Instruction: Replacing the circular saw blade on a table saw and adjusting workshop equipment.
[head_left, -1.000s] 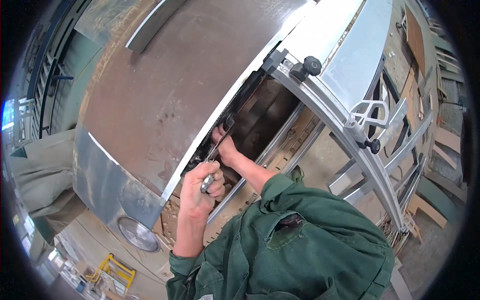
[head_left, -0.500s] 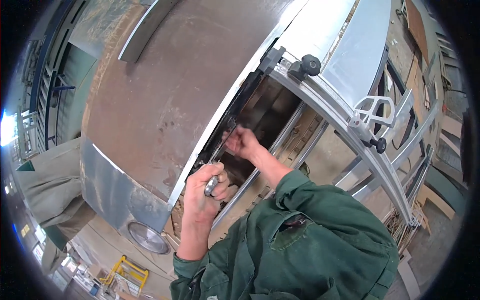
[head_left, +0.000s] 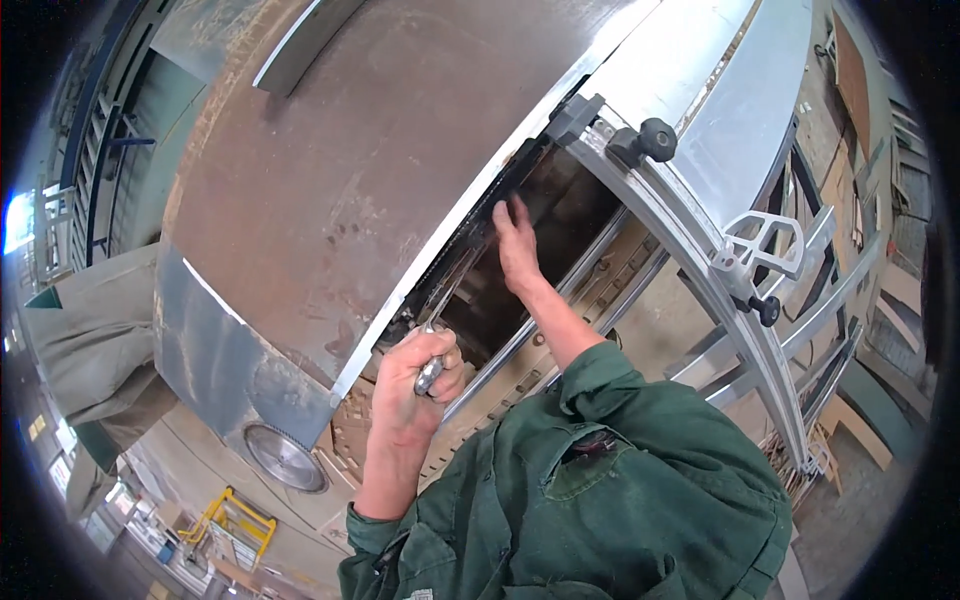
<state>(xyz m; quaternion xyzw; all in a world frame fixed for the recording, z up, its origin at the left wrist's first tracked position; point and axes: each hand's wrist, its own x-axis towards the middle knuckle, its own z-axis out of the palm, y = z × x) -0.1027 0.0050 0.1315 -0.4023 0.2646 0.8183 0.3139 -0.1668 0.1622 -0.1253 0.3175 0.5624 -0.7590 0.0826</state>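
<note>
1. Nearest, your green jacket (head_left: 590,500) is filling the foreground.
2. Your left hand (head_left: 408,368) is gripping a metal tool (head_left: 429,377), fingers wrapped round its handle; the shaft is slanting up into the dark slot (head_left: 580,195) beside the table. For good control, you are probably best served by holding this wrist firm and the shaft in line.
3. Your right hand (head_left: 517,248) is hanging in the slot, fingers extended and grasping nothing visible; blur is hiding whether the tips are touching the black inner edge. You are working more safely if these fingers are staying clear of the tool's path.
4. The white strip (head_left: 452,225) is edging the brown table (head_left: 330,200) along the slot.
5. Beyond, a metal rail (head_left: 668,207) with a black knob (head_left: 657,139) is spanning the slot's far end.
</note>
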